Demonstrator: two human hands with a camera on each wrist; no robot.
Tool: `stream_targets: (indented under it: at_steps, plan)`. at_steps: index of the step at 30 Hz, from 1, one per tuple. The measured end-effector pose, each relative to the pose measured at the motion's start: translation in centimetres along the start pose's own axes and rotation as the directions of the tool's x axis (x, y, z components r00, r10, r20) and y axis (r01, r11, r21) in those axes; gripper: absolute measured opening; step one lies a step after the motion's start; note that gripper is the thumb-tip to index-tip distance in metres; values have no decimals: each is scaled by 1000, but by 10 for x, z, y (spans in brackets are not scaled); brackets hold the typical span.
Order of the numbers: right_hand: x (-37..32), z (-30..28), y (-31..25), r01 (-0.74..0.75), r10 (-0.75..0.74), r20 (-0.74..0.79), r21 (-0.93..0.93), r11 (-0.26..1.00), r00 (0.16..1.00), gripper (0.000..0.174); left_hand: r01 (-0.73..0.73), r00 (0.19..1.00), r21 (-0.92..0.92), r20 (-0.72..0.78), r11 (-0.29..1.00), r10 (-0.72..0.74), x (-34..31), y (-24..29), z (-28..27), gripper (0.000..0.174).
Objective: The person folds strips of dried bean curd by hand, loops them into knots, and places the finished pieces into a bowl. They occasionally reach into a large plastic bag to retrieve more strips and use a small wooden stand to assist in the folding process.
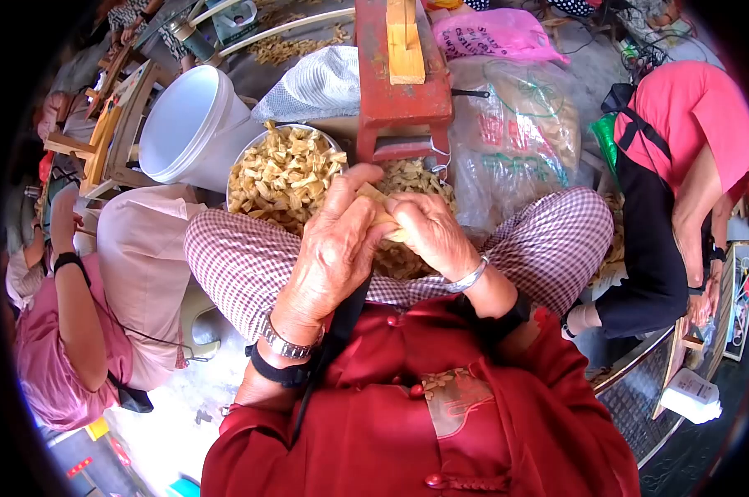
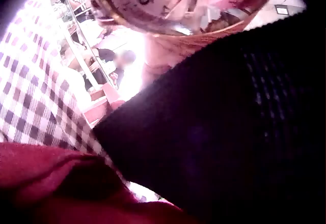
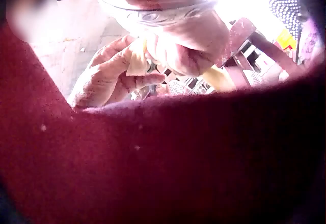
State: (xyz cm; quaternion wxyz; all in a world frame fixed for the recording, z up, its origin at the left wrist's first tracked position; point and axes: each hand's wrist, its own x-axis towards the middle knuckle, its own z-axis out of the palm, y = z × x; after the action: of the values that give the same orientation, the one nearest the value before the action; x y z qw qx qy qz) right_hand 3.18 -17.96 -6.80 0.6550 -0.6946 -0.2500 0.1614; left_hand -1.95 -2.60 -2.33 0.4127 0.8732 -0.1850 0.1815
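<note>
Both hands meet above the lap around a pale yellow, flat strip (image 1: pixel 376 204). My left hand (image 1: pixel 334 236) pinches its left side between thumb and fingers. My right hand (image 1: pixel 436 234), wearing a silver bangle, pinches the other side. The strip (image 3: pixel 136 60) also shows between the fingers of the left hand (image 3: pixel 104 76) in the right wrist view, beside the right hand (image 3: pixel 191 51). In the left wrist view a watch (image 2: pixel 178 2) and dark band hide the fingers. Behind the hands stands a basin (image 1: pixel 339 142) full of yellowish folded pieces (image 1: pixel 283 174).
A red bench (image 1: pixel 403 99) with a wooden block (image 1: pixel 406 62) stands ahead. A white bucket (image 1: pixel 188 124) is at left, clear plastic bags (image 1: pixel 515 124) at right. More pieces lie between the knees. People sit at both sides.
</note>
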Motion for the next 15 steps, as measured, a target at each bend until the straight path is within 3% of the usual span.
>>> stream_targets:
  at_steps: [3, 4, 5, 7, 8, 11, 12, 13, 15]
  plan:
    - [-6, -2, -6, -130, 130, 36, -4, 991, 991, 31, 171, 978, -39, 125, 985, -165, -5, -4, 0, 12]
    - [-9, -1, -7, -157, 156, 24, 77, 985, 987, 32, 249, 966, -155, 117, 956, -232, -9, -11, 6, 11]
    - [-10, 1, -9, -75, 75, -12, 18, 997, 997, 30, 353, 935, -427, 135, 833, -328, -8, -12, 7, 12]
    - [-11, 2, -11, 90, -98, -69, -110, 990, 993, 28, 436, 849, -825, 244, 360, -468, -5, -13, 10, 13]
    - [-12, -1, -8, 204, -216, -38, -210, 956, 976, 22, 384, 876, -890, 268, 245, -402, -6, -18, 9, 14]
    - [-15, 3, -9, 236, -249, -79, -151, 960, 965, 21, 424, 837, -905, 397, -10, -376, -1, -13, 2, 23]
    - [-14, 1, -13, 214, -233, -113, -159, 964, 966, 22, 426, 841, -904, 409, -33, -355, -2, -13, 3, 33]
    - [-16, -4, -25, 90, -96, -81, -72, 993, 992, 25, 426, 839, -904, 412, -43, -355, -2, -10, 4, 34]
    - [-18, -6, -17, 118, -115, -92, 21, 993, 989, 29, 426, 834, -902, 419, -63, -360, -1, 2, 4, 37]
